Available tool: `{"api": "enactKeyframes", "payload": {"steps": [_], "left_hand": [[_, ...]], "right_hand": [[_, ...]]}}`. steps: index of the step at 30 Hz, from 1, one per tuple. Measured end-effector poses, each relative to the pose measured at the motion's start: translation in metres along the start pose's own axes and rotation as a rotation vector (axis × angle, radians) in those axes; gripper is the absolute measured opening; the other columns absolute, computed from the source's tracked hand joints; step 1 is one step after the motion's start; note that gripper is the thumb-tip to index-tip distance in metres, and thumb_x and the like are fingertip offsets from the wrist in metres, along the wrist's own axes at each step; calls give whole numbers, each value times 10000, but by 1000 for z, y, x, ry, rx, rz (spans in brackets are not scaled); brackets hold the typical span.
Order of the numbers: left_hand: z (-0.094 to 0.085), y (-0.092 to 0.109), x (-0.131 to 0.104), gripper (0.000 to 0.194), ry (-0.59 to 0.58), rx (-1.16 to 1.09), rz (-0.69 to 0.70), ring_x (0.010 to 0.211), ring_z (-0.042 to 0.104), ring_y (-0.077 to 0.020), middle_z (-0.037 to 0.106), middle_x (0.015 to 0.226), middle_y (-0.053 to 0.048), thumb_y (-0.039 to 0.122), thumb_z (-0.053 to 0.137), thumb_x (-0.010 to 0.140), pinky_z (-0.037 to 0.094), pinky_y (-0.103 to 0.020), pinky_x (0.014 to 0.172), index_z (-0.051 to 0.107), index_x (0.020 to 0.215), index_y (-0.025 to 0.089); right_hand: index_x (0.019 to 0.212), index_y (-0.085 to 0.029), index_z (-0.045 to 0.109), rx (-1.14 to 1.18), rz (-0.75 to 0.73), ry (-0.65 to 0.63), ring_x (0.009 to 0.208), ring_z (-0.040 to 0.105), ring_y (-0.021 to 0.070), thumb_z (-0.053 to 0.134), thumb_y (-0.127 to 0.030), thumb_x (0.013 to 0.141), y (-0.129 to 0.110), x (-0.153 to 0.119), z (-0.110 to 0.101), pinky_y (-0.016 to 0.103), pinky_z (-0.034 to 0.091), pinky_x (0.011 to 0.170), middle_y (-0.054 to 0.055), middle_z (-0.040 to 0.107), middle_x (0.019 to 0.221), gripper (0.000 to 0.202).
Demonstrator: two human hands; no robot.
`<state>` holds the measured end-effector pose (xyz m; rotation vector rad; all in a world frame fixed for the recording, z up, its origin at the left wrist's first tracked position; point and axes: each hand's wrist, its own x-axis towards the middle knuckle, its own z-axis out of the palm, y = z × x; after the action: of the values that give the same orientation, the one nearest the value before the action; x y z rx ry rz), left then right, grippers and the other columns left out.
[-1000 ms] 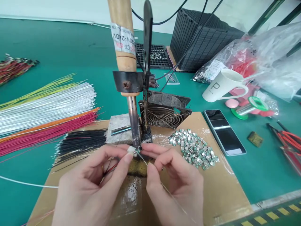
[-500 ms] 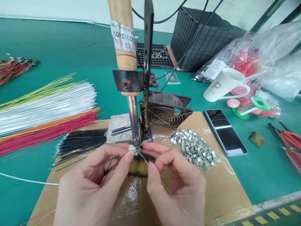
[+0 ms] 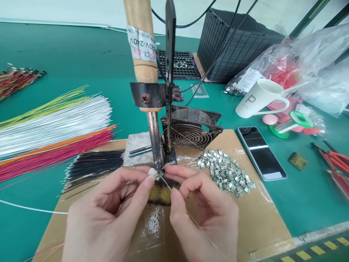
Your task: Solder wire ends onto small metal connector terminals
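My left hand (image 3: 106,207) is closed, with thumb and forefinger pinching a small whitish piece (image 3: 152,173) and wires running back into the palm. Just right of the pinch, a tiny green-and-silver part (image 3: 161,175) sits under the tip of the clamped soldering iron (image 3: 156,142); contact with the tip is hard to make out. Between the thumb and fingers of my right hand (image 3: 207,203) runs a thin strand of solder wire (image 3: 197,223). Its far end reaches toward that same tip. A dark yellow sponge (image 3: 160,194) lies below the fingertips.
Small metal-cased circuit boards (image 3: 227,173) lie piled on the cardboard (image 3: 261,214). Black wires (image 3: 95,167) and colored wire bundles (image 3: 60,120) spread left. A fan (image 3: 192,127) stands behind the iron. Rightward are a phone (image 3: 261,153), a mug (image 3: 263,98) and a solder spool (image 3: 290,124).
The iron and its stand appear very slightly further left in view. Both hands keep nearly the same pose and grip.
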<state>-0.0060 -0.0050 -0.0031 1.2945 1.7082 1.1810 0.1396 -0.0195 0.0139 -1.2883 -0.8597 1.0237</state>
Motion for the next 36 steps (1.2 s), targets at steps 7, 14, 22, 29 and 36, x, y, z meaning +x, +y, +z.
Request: {"api": "enactKeyframes", "payload": {"steps": [7, 14, 22, 29, 36], "left_hand": [[2, 7, 2, 124, -27, -12, 9, 690, 722, -83, 786, 945, 60, 401, 847, 878, 576, -69, 600, 774, 920, 310], [3, 8, 3, 110, -33, -9, -1, 678, 720, -72, 791, 939, 64, 387, 845, 883, 566, -54, 599, 775, 923, 312], [4, 10, 4, 122, -59, -14, 18, 666, 714, -69, 786, 905, 67, 419, 824, 893, 559, -41, 594, 770, 886, 310], [1, 11, 3, 125, -63, -13, 8, 698, 733, -96, 785, 917, 49, 419, 814, 897, 586, -72, 614, 767, 889, 304], [3, 10, 5, 135, -61, -6, 13, 678, 719, -107, 786, 915, 38, 427, 815, 889, 581, -103, 585, 769, 883, 301]], "right_hand": [[733, -253, 622, -20, -7, -9, 1066, 797, 226, 683, -55, 793, -3, 0, -1, 364, 622, 988, 20, 823, 1152, 215], [739, -252, 608, -23, 25, -18, 1105, 784, 231, 674, -55, 804, -4, -1, -2, 382, 600, 1020, 19, 814, 1183, 218], [738, -243, 618, -26, 9, -39, 1095, 789, 232, 668, -45, 816, -2, 1, -3, 382, 611, 1018, 36, 816, 1180, 219], [739, -250, 625, -29, 34, -30, 1103, 785, 245, 680, -56, 805, -2, 0, -3, 407, 604, 1029, 37, 814, 1182, 212], [740, -248, 634, -26, 11, -31, 1081, 792, 245, 691, -68, 808, -2, 1, -3, 400, 619, 1015, 40, 818, 1175, 201]]}}
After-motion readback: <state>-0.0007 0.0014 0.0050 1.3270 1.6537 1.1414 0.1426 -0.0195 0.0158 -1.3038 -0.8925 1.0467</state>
